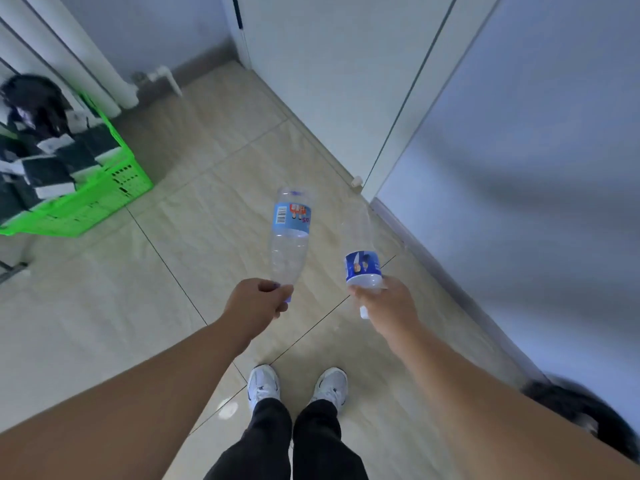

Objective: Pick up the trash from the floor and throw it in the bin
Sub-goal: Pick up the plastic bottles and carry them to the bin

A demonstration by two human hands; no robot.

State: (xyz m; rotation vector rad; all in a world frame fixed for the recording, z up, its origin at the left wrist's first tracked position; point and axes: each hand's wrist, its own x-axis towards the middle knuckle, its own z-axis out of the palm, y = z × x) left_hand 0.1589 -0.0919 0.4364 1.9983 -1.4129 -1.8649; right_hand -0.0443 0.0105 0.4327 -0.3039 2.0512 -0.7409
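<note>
My left hand (258,301) grips the capped neck of an empty clear plastic bottle (291,244) with a light blue label, its base pointing away from me. My right hand (384,303) holds a second clear bottle (362,251) with a dark blue label by its neck end, its body blurred and pointing up and away. Both bottles hang in the air above the beige tiled floor (194,258). No bin is recognisable in view.
A bright green plastic crate (104,195) full of dark and white items stands at the left. White doors (329,81) and a grey wall (519,168) run along the right. A dark blurred object (575,410) lies at the lower right. My white shoes (298,386) stand below.
</note>
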